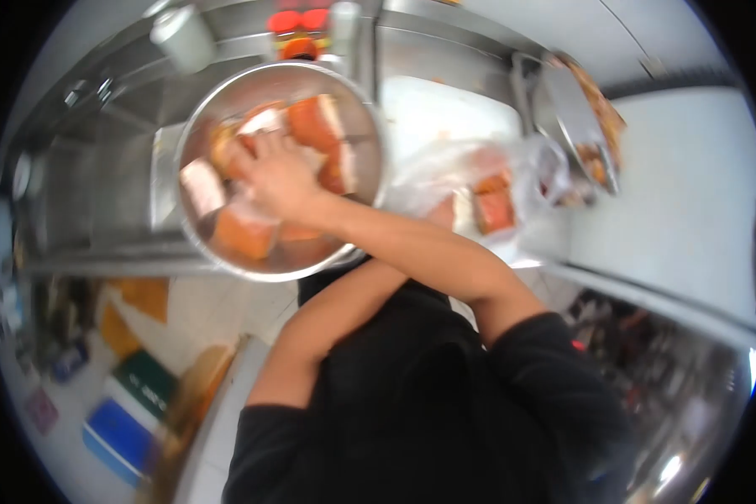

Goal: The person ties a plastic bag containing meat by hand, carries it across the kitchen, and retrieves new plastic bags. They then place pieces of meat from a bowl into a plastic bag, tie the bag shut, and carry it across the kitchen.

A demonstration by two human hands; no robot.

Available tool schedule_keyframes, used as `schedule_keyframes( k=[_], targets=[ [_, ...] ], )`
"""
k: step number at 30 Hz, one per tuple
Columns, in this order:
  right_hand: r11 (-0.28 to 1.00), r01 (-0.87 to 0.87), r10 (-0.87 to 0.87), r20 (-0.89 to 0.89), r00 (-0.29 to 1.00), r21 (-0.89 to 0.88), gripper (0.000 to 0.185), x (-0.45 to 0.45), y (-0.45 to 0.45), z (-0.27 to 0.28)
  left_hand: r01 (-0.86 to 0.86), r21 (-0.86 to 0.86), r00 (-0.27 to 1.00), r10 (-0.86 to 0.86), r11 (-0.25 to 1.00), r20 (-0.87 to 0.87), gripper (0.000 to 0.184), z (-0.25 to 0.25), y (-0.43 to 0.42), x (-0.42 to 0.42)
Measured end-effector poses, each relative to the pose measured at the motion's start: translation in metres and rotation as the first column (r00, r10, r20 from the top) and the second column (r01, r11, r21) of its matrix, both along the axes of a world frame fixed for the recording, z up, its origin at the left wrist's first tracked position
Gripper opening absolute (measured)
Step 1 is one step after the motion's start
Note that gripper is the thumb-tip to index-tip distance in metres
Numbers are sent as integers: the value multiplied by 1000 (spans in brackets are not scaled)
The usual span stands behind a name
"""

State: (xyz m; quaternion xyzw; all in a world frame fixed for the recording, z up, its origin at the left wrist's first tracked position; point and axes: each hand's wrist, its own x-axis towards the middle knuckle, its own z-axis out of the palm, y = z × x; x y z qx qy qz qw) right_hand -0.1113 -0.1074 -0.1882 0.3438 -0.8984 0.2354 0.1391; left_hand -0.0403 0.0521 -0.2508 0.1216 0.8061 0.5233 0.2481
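Observation:
My right hand [279, 178] reaches across to the left, into a large round metal bowl [195, 244]. Its fingers are apart and rest on thick chunks of meat or fish [245, 233], orange-red with whitish sides; which kind is unclear. Several such chunks lie around the hand in the bowl. My left arm [336, 307] passes under the right forearm, pointing at a clear plastic bag [536, 168]. Most of my left hand is hidden there by the right forearm and blur. More orange-red chunks [496, 208] sit in the bag.
Behind the bowl stand red-lidded jars [299, 23] and a white container [182, 38]. A white cutting board [445, 113] lies behind the bag. Further right are a metal container [573, 113], tilted, and a white worktop [672, 193]. Blue bin [119, 437] stands at lower left.

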Motion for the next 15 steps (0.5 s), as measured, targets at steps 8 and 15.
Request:
schedule_keyframes(
  k=[8, 15],
  targets=[
    [747, 430, 252, 815, 522, -507, 73, 52, 241, 112, -53, -573, 832, -281, 818, -478, 38, -11, 12, -56],
    [697, 688, -376, 714, 590, -202, 62, 69, 306, 58, 129, -669, 916, -346, 732, -202, 98, 30, -3, -72]
  ],
)
